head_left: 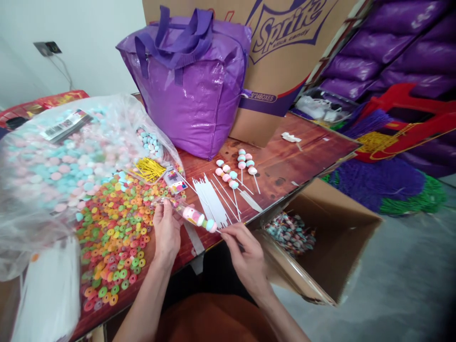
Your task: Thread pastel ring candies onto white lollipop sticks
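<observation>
Head cam: left hand (166, 235) pinches clear wrapper (180, 208), right hand (248, 255) pinches candy skewer (201, 220) (bagging, looks like); next bit needs steadiness.

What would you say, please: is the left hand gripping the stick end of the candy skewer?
No, the right hand pinches the stick, while the left hand holds the clear wrapper at the opposite end.

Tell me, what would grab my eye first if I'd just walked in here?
Probably the big shiny purple bag, standing at the back of the table in front of a printed carton. Next, the bright spread of ring-shaped candies on the table's left side, below a clear sack of pastel sweets. Then the left hand and right hand, holding a candy stick between them near the front edge.
</observation>
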Available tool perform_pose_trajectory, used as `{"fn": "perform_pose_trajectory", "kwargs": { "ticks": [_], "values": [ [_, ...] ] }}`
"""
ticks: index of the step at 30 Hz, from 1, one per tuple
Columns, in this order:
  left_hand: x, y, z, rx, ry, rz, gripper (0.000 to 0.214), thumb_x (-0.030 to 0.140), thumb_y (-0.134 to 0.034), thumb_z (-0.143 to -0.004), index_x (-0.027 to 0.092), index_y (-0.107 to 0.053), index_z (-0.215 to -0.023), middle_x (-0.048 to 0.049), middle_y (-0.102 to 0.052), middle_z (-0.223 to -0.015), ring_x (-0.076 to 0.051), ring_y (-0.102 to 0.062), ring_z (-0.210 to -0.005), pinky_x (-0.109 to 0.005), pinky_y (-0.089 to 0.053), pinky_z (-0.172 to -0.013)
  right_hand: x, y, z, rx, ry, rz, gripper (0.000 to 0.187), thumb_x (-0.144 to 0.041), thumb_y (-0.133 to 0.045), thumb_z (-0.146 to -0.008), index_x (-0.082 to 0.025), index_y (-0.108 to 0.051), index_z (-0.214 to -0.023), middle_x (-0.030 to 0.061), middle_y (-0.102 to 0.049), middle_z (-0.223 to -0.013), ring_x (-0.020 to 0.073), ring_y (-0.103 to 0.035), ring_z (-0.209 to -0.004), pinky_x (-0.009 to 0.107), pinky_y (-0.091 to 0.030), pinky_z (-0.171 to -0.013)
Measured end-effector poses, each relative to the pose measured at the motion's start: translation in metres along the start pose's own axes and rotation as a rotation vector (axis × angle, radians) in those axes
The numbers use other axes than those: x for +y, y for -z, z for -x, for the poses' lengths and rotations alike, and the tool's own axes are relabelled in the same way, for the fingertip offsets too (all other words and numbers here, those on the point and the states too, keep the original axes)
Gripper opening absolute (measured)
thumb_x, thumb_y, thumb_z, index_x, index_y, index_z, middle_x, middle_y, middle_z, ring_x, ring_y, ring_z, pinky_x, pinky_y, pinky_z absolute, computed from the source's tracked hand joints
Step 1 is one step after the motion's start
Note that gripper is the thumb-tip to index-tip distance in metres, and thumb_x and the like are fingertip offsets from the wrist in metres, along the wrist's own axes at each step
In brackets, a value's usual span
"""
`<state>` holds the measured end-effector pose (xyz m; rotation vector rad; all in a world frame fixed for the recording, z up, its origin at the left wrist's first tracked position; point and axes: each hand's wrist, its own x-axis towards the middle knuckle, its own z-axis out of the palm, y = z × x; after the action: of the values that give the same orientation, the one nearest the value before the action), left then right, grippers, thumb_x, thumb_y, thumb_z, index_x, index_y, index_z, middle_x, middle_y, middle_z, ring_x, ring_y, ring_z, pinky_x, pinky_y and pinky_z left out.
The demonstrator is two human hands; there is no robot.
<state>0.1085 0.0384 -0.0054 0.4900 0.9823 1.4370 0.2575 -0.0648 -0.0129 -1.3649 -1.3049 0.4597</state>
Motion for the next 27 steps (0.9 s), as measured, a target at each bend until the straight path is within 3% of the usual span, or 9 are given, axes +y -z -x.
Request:
{"fn": "perform_pose_trajectory", "kwargs": {
  "ticks": [5,10,14,17,22,27],
  "values": [
    [0.0,-0.003,0.007,-0.111,0.055,-0.015,0.048,0.059,-0.074,-0.078,0.016,-0.065,-0.095,-0.0129,-0.073,-0.092,-0.025,-0.073,-0.086,-0.034,-0.058,-0.075,0.003,-0.008,0.001,0.028,0.015,0.029,0.016,-0.015,-0.054,-0.097,-0.021,-0.067,-0.092,0.0038,-0.063,-0.084,0.0172,-0.061,-0.078,0.029,-0.049,-0.07],
    [-0.008,-0.006,0.019,-0.163,0.135,-0.039,0.04,0.038,-0.085,-0.072,0.016,-0.064,-0.098,-0.0094,-0.072,-0.098,-0.022,-0.072,-0.09,-0.034,-0.058,-0.081,0.0,-0.021,-0.001,0.008,0.064,0.07,0.019,-0.014,-0.049,-0.099,-0.021,-0.066,-0.092,0.0046,-0.061,-0.082,0.0172,-0.06,-0.076,0.03,-0.05,-0.071],
    [-0.019,-0.007,0.029,-0.205,0.241,0.013,0.042,0.039,-0.085,-0.073,0.017,-0.062,-0.099,-0.0073,-0.073,-0.092,-0.022,-0.072,-0.086,-0.034,-0.058,-0.08,-0.005,-0.043,-0.005,0.045,0.078,0.112,0.024,-0.014,-0.043,-0.1,-0.021,-0.063,-0.088,0.005,-0.059,-0.081,0.0171,-0.059,-0.076,0.029,-0.051,-0.071],
    [-0.016,-0.004,0.026,-0.191,0.228,0.036,0.04,0.039,-0.084,-0.074,0.017,-0.061,-0.098,-0.0078,-0.073,-0.093,-0.023,-0.072,-0.09,-0.035,-0.058,-0.081,-0.007,-0.044,-0.006,0.01,0.031,0.139,0.019,-0.017,-0.045,-0.1,-0.02,-0.061,-0.09,0.0052,-0.06,-0.084,0.0173,-0.06,-0.078,0.029,-0.049,-0.074],
    [-0.008,0.002,0.018,-0.171,0.154,0.004,0.039,0.037,-0.085,-0.074,0.017,-0.063,-0.098,-0.0087,-0.073,-0.096,-0.025,-0.073,-0.092,-0.038,-0.058,-0.084,-0.009,-0.027,-0.003,-0.172,-0.082,0.081,0.022,-0.02,-0.05,-0.098,-0.021,-0.063,-0.081,0.0009,-0.061,-0.073,0.015,-0.058,-0.067,0.026,-0.045,-0.066],
    [-0.019,0.0,0.028,-0.159,0.227,-0.011,0.044,0.047,-0.084,-0.072,0.013,-0.065,-0.093,-0.0113,-0.074,-0.09,-0.025,-0.073,-0.083,-0.037,-0.059,-0.078,-0.008,-0.041,-0.002,-0.146,-0.158,-0.004,0.026,-0.024,-0.05,-0.097,-0.019,-0.059,-0.073,0.0,-0.059,-0.068,0.0143,-0.054,-0.064,0.025,-0.042,-0.061]
  ]
}}
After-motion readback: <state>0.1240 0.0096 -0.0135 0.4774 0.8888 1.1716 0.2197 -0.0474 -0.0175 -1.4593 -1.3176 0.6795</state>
